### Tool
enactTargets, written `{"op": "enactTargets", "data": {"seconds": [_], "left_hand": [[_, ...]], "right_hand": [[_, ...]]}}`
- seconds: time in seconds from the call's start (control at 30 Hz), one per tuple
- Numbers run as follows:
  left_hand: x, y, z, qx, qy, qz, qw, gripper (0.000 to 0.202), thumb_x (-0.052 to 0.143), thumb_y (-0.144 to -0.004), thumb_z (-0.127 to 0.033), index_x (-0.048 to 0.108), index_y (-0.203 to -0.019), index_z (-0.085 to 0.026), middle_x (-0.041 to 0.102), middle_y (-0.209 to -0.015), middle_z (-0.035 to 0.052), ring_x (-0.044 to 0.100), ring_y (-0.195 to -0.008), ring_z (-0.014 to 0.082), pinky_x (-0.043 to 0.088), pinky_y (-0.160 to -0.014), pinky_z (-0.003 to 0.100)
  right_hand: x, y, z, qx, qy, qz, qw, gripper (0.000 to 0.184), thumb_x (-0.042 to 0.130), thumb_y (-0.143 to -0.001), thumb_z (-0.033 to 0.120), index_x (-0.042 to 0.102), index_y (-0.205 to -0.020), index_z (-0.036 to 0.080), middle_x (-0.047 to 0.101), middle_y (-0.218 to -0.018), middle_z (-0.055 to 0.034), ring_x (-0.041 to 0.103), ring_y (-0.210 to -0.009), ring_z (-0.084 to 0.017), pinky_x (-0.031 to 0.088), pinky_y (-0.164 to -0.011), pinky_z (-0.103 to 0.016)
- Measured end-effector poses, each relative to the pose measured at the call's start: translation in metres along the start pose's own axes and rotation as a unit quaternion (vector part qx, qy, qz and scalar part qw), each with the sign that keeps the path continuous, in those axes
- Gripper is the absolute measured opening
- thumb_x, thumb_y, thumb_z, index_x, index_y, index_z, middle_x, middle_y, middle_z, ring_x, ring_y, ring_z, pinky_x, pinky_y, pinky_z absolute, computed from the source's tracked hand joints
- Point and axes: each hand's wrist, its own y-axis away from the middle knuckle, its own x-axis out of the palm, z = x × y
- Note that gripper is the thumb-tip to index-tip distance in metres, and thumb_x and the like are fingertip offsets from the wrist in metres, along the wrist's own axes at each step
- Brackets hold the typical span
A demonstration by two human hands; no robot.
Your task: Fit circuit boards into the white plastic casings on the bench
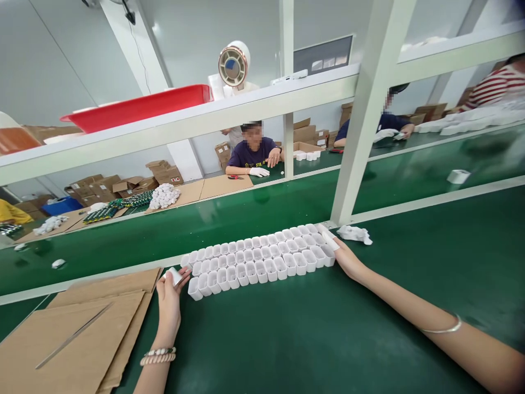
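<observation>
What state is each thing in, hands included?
Left hand: gripping a small white piece
Right hand: fingers extended at the rows' right end
White containers: open-topped, mouths up, three rows
Cardboard sheets: flat, stacked
Thin metal tool: lying on cardboard
White cloth: crumpled
Red tray: on shelf
Fan: upright; running or not, can't tell

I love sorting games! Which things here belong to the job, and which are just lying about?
Likely for the job:
white cups in three rows
white piece in the left hand

Probably just lying about:
cardboard sheets
thin metal strip
crumpled white bundle
red tray
</observation>
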Motion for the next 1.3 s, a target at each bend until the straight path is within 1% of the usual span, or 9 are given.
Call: {"op": "enactTargets", "data": {"seconds": [0.07,0.17,0.27,0.5,0.63,0.87,1.03,1.2,1.3], "left_hand": [[-0.0008,-0.0015,0.0007,0.002,-0.004,-0.008,1.0,0.023,0.049,-0.093,-0.041,0.041,-0.097,-0.019,0.068,-0.088,0.008,0.07,-0.081,0.023,0.05,-0.09,0.049],[-0.0012,-0.0028,0.0003,-0.002,-0.012,-0.015,1.0,0.023,0.047,-0.093,-0.039,0.04,-0.099,-0.019,0.066,-0.083,0.0056,0.07,-0.074,0.0214,0.054,-0.079,0.042],[-0.0014,-0.0026,-0.0008,-0.009,-0.004,-0.026,1.0,0.017,0.045,-0.094,-0.035,0.038,-0.098,-0.02,0.064,-0.079,0.0035,0.069,-0.069,0.0198,0.054,-0.069,0.036],[-0.0026,-0.0013,-0.0024,-0.035,0.002,-0.033,0.999,0.016,0.042,-0.095,-0.035,0.042,-0.098,-0.019,0.058,-0.072,0.0008,0.063,-0.06,0.0152,0.053,-0.061,0.029],[-0.0019,-0.0013,-0.0029,-0.041,0.004,-0.035,0.999,0.013,0.041,-0.096,-0.032,0.041,-0.098,-0.019,0.057,-0.071,0.0001,0.062,-0.058,0.014,0.052,-0.059,0.027],[0.0019,0.0018,-0.006,-0.054,-0.007,-0.051,0.997,0.015,0.039,-0.096,-0.03,0.041,-0.105,-0.018,0.057,-0.071,-0.0007,0.061,-0.057,0.014,0.05,-0.057,0.027],[0.0012,-0.0004,-0.0038,-0.046,-0.002,-0.049,0.998,0.013,0.04,-0.096,-0.031,0.039,-0.099,-0.019,0.057,-0.071,-0.0008,0.06,-0.057,0.0141,0.049,-0.059,0.028],[0.0,-0.001,-0.0007,-0.038,-0.005,-0.039,0.999,0.02,0.044,-0.093,-0.038,0.04,-0.097,-0.018,0.057,-0.073,-0.0002,0.06,-0.057,0.0136,0.048,-0.06,0.028],[-0.0018,-0.001,0.0014,-0.032,-0.003,-0.033,0.999,0.025,0.046,-0.092,-0.043,0.039,-0.097,-0.019,0.057,-0.074,-0.0002,0.06,-0.057,0.0132,0.048,-0.059,0.028]], "right_hand": [[0.0005,-0.0004,0.0007,-0.002,0.002,-0.001,1.0,0.054,0.056,-0.083,0.063,0.055,-0.129,0.036,0.046,-0.143,0.0047,0.036,-0.136,-0.027,0.031,-0.113,-0.045],[0.0004,-0.0007,-0.0004,-0.007,0.004,0.0,1.0,0.055,0.055,-0.083,0.063,0.053,-0.131,0.036,0.043,-0.145,0.0056,0.033,-0.137,-0.027,0.029,-0.114,-0.045],[-0.0001,-0.0003,-0.0019,-0.011,0.004,0.002,1.0,0.056,0.054,-0.084,0.064,0.052,-0.133,0.036,0.044,-0.144,0.0054,0.032,-0.137,-0.028,0.028,-0.114,-0.047],[0.0001,0.0027,0.0029,-0.018,0.0,0.015,1.0,0.054,0.053,-0.085,0.062,0.051,-0.133,0.036,0.044,-0.144,0.0061,0.032,-0.138,-0.027,0.03,-0.114,-0.045],[0.0002,0.0038,0.0054,-0.02,0.0,0.016,1.0,0.055,0.054,-0.085,0.062,0.051,-0.133,0.037,0.048,-0.141,0.0053,0.032,-0.138,-0.027,0.028,-0.114,-0.047],[-0.0003,0.0051,0.0068,-0.021,-0.004,0.029,0.999,0.056,0.051,-0.086,0.064,0.049,-0.135,0.035,0.043,-0.145,0.0049,0.03,-0.139,-0.026,0.028,-0.115,-0.046],[-0.0011,0.0046,0.005,-0.016,-0.002,0.023,1.0,0.053,0.057,-0.084,0.061,0.054,-0.131,0.036,0.045,-0.144,0.0055,0.031,-0.138,-0.027,0.027,-0.115,-0.046],[-0.0005,0.0057,0.0047,-0.012,-0.002,0.017,1.0,0.051,0.055,-0.084,0.061,0.055,-0.129,0.036,0.046,-0.143,0.0064,0.034,-0.137,-0.025,0.028,-0.115,-0.043],[0.0002,0.0049,0.0044,0.0,-0.002,0.012,1.0,0.053,0.055,-0.083,0.063,0.054,-0.129,0.036,0.047,-0.142,0.005,0.037,-0.135,-0.027,0.03,-0.114,-0.044]]}}
